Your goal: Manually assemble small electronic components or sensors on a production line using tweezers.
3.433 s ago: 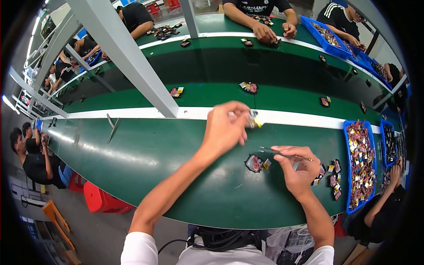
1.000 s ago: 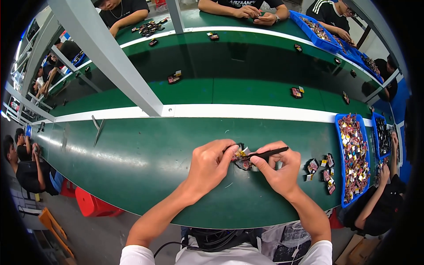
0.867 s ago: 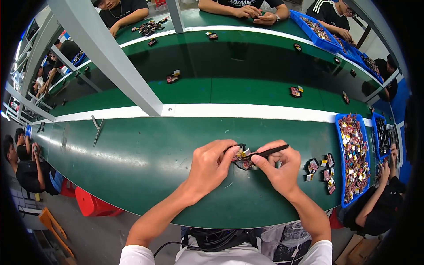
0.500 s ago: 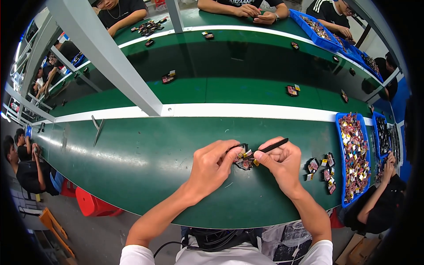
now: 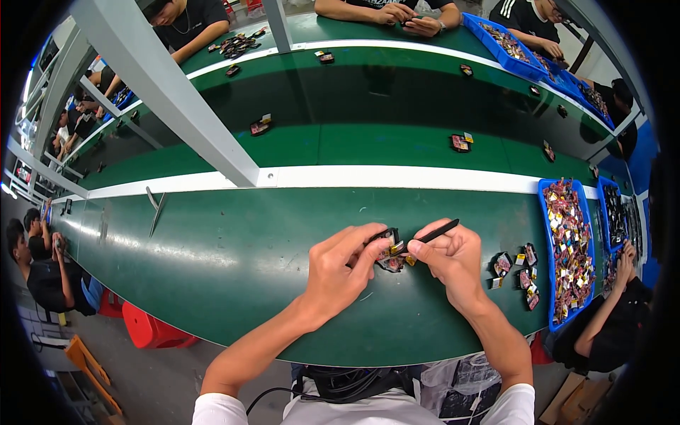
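Hands meet over the green table [image 5: 212, 269], just in front of my chest. My left hand [image 5: 340, 273] is curled, its fingertips pinched onto a small dark part [image 5: 388, 253] with bits of yellow and red on it, which lies on the table between the two hands. My right hand [image 5: 450, 258] is closed in a writing grip around a thin black tool [image 5: 433, 232]; the tool's far end sticks up and to the right past my knuckles, and its tip points down at the small dark part, though I cannot tell whether it touches. Just right of my right hand lies a loose cluster of similar small parts [image 5: 516, 273] on the table surface. Beyond them a blue tray [image 5: 545, 212] full of the same mixed red and yellow pieces runs along the table's right end. A white stripe [image 5: 397, 177] crosses the table ahead of me, and past it I see other people's hands and more blue trays at the far side
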